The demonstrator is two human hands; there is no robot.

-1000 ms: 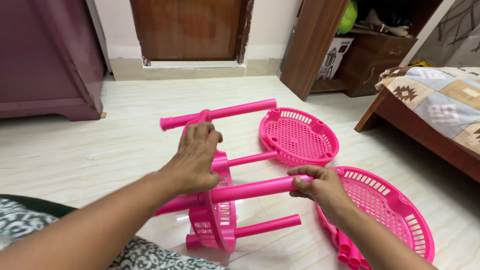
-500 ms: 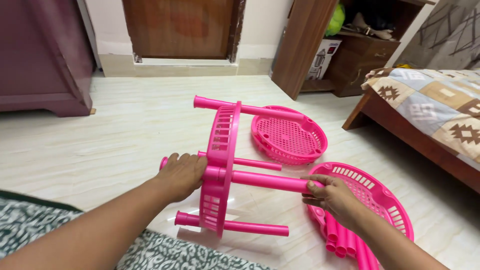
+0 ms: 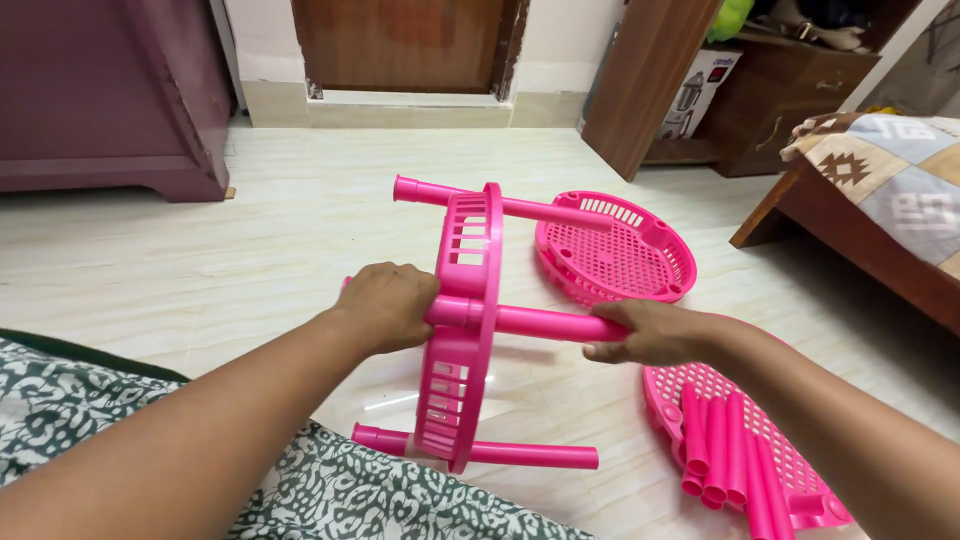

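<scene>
A pink plastic round tray (image 3: 462, 330) stands on edge on the floor with three pink tubes pushed through its rim. My left hand (image 3: 385, 305) grips the left end of the middle tube (image 3: 545, 322), against the tray's rim. My right hand (image 3: 650, 333) holds the same tube's right end. The upper tube (image 3: 530, 207) and the lower tube (image 3: 520, 454) stick out on both sides of the tray.
A second pink round tray (image 3: 615, 248) lies flat behind. A third tray (image 3: 795, 490) at my right holds several loose pink tubes (image 3: 722, 450). A wooden bed (image 3: 880, 215) stands right, a dark cabinet (image 3: 110, 100) left, a door (image 3: 400, 45) ahead.
The tray with its tubes has turned from tilted to standing on edge. My left hand has slid onto the middle tube's left end; my right hand stays on its right end.
</scene>
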